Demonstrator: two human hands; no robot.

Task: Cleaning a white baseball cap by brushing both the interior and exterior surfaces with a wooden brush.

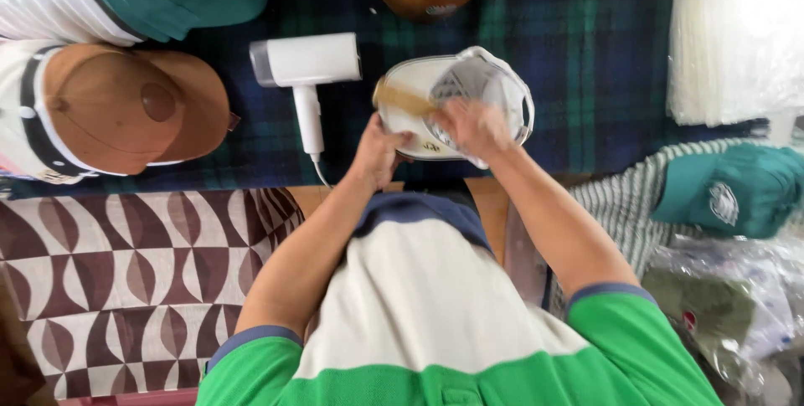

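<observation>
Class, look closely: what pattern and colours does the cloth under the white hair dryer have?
A dark blue and green plaid cloth, seen in the head view beneath the hair dryer.

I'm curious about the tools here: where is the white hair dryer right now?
In the head view, the white hair dryer lies on the plaid cloth, upper middle, just left of the white cap both hands hold, right of the brown cap.

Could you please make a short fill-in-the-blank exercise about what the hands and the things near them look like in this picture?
1. Both hands, the left hand and the right hand, hold a ____ cap.
2. The hair dryer left of that cap is ____.
3. The tablecloth has a ____ pattern.

Missing words: white; white; plaid
</observation>
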